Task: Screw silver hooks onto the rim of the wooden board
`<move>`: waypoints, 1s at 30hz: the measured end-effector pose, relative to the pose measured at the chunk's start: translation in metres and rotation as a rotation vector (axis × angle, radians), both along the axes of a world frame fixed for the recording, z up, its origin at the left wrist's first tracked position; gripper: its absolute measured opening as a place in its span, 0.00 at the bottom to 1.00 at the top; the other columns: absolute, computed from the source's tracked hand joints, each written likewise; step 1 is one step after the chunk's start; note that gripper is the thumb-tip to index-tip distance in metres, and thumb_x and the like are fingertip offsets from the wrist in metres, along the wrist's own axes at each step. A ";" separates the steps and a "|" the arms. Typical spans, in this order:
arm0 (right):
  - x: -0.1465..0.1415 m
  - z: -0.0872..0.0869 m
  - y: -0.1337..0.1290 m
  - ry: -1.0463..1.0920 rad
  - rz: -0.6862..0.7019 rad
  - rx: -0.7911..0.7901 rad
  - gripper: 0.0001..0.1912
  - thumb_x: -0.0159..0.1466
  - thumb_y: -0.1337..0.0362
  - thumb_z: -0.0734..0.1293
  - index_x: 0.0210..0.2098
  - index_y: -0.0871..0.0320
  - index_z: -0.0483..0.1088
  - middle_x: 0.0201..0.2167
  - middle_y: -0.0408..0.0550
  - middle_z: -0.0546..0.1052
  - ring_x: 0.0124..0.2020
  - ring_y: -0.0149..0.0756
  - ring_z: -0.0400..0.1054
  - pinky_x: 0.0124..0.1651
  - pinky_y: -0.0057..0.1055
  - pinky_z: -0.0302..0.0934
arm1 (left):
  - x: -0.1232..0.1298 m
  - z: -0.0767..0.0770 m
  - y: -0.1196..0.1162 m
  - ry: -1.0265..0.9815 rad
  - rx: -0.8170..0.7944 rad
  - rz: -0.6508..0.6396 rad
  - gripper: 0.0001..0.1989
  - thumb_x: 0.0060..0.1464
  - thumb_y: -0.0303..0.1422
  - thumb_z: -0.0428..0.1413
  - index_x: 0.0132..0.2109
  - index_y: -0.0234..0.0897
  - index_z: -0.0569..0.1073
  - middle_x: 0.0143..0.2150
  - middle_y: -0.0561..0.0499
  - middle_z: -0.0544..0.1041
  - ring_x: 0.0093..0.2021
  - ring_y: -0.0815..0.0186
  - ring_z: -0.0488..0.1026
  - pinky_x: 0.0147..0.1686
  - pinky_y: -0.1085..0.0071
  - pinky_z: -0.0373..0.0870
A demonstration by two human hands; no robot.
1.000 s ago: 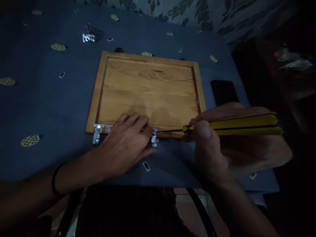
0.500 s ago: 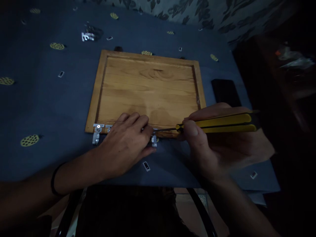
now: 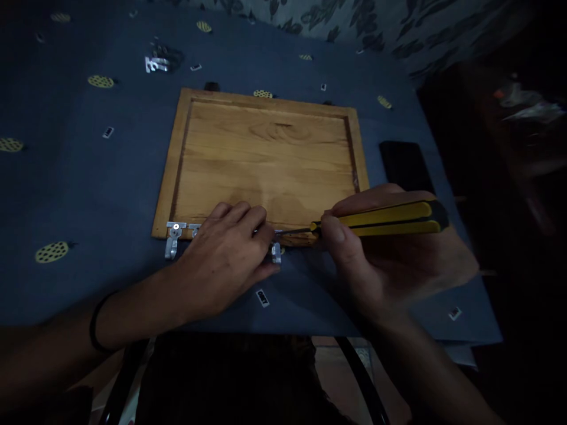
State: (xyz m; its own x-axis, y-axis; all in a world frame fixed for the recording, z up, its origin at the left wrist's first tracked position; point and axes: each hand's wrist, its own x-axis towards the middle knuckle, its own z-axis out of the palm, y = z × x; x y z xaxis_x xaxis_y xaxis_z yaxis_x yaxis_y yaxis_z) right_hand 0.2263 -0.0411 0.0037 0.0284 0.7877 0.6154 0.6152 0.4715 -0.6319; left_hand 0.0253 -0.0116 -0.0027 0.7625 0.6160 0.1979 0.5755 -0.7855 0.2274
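Note:
A framed wooden panel (image 3: 270,159) lies flat, with metal hinges along its near edge. One hinge (image 3: 172,239) shows at the near left corner. My left hand (image 3: 230,254) rests over the near edge, its fingers curled and pressed on a second hinge (image 3: 276,252), mostly covered; what the fingertips pinch is hidden. In my right hand (image 3: 367,254) is a yellow and black screwdriver (image 3: 390,219), held almost level, its shaft pointing left with the tip at the second hinge beside my left fingers.
Loose metal hinge parts (image 3: 157,64) lie behind the panel at the left. A dark phone-like object (image 3: 406,165) is right of the panel. The patterned blue cloth (image 3: 88,195) covers the table, whose near edge runs below my hands.
My right hand and the screwdriver handle have shifted slightly left. My left hand stays in place on the hinge.

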 end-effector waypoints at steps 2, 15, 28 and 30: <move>0.001 0.002 0.000 -0.021 0.028 0.007 0.05 0.67 0.64 0.76 0.39 0.51 0.75 0.33 0.40 0.79 0.29 0.32 0.73 0.29 0.34 0.64 | 0.000 0.000 0.000 -0.015 0.005 -0.004 0.16 0.61 0.40 0.68 0.47 0.30 0.80 0.43 0.44 0.78 0.46 0.51 0.76 0.47 0.57 0.71; 0.012 0.024 0.004 -0.126 0.256 -0.117 0.06 0.67 0.65 0.76 0.40 0.53 0.75 0.36 0.44 0.82 0.35 0.37 0.78 0.38 0.38 0.73 | -0.001 -0.001 0.001 0.005 0.012 -0.006 0.16 0.61 0.40 0.69 0.46 0.30 0.80 0.43 0.44 0.78 0.45 0.52 0.75 0.47 0.58 0.71; 0.012 0.026 0.008 -0.100 0.295 -0.076 0.04 0.67 0.67 0.75 0.38 0.52 0.77 0.34 0.43 0.80 0.34 0.36 0.75 0.37 0.37 0.71 | -0.001 0.001 0.003 0.020 0.011 -0.013 0.16 0.61 0.41 0.69 0.45 0.30 0.81 0.42 0.44 0.78 0.44 0.52 0.75 0.45 0.59 0.71; 0.011 0.026 0.006 -0.097 0.295 -0.089 0.06 0.67 0.68 0.76 0.40 0.52 0.77 0.34 0.42 0.80 0.34 0.36 0.76 0.36 0.36 0.71 | -0.001 0.001 0.002 0.025 0.009 -0.011 0.17 0.60 0.41 0.69 0.45 0.30 0.81 0.42 0.44 0.78 0.44 0.52 0.75 0.45 0.59 0.71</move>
